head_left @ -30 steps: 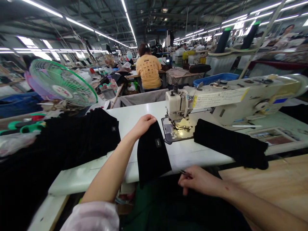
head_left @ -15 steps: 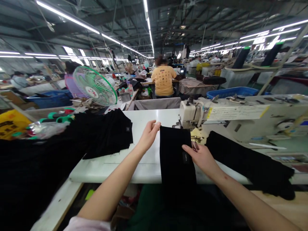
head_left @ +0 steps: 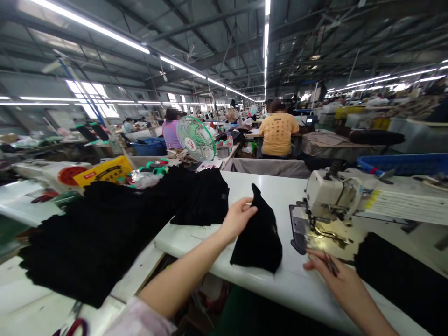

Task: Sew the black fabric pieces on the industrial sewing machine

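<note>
My left hand [head_left: 238, 218] is closed on the upper edge of a black fabric piece [head_left: 259, 238] with a small label, lifting it off the white sewing table [head_left: 280, 196]. My right hand [head_left: 332, 275] lies on the table just in front of the sewing machine [head_left: 332, 198], fingers curled round small thread snips [head_left: 329, 264]. The machine's lit needle plate [head_left: 324, 238] is right above that hand. A stack of black pieces [head_left: 203, 196] lies left of my left hand.
A large heap of black fabric [head_left: 91, 238] covers the left side table. More black fabric [head_left: 395, 275] lies right of the machine. A green desk fan [head_left: 195, 138] stands behind. A person in a yellow shirt [head_left: 279, 134] sits ahead, a blue bin [head_left: 406, 164] at far right.
My left hand has gripped the black piece and pulled it leftward, bunching it up. My right hand let go of it and moved right to the needle plate. My view swung left.
</note>
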Action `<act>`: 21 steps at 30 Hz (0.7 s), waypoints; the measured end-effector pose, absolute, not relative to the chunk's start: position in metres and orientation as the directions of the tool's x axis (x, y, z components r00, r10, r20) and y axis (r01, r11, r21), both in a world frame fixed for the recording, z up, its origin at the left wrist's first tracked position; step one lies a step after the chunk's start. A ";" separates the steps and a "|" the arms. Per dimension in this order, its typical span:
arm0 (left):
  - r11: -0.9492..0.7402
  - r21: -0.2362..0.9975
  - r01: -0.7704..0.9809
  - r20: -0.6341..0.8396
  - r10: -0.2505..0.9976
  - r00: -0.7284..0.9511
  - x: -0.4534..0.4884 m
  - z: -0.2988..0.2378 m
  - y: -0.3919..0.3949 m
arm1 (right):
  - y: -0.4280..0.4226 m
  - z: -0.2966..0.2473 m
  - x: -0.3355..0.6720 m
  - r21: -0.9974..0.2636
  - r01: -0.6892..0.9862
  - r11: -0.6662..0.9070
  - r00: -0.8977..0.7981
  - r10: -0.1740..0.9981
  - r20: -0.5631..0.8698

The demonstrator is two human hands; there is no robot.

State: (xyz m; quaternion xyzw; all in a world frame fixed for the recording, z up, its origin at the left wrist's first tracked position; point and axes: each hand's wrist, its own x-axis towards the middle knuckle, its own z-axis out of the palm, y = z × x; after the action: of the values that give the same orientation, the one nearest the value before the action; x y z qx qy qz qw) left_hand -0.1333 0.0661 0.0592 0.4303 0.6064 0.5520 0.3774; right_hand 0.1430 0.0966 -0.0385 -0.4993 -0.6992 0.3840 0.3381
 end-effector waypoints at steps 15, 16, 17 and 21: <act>0.413 0.554 0.723 0.199 0.778 -0.597 -0.283 0.073 0.110 | 0.091 -0.033 0.139 -0.897 0.406 0.177 -0.285 0.957 0.060; 0.407 0.513 0.756 0.215 0.791 -0.572 -0.278 0.076 0.110 | 0.089 -0.030 0.139 -0.900 0.393 0.186 -0.291 0.954 0.070; 0.400 0.472 0.786 0.229 0.805 -0.548 -0.274 0.081 0.110 | 0.086 -0.026 0.139 -0.900 0.388 0.199 -0.301 0.950 0.081; 0.402 0.318 0.858 0.227 0.847 -0.481 -0.269 0.103 0.110 | 0.079 -0.005 0.156 -0.782 0.516 0.349 -0.368 0.915 0.166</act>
State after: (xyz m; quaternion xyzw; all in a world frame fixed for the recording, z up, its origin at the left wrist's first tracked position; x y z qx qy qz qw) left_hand -0.2694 0.1098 0.1028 0.5092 0.8372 0.1989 -0.0146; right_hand 0.1558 0.0788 -0.0048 -0.4698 -0.7613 0.3235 0.3085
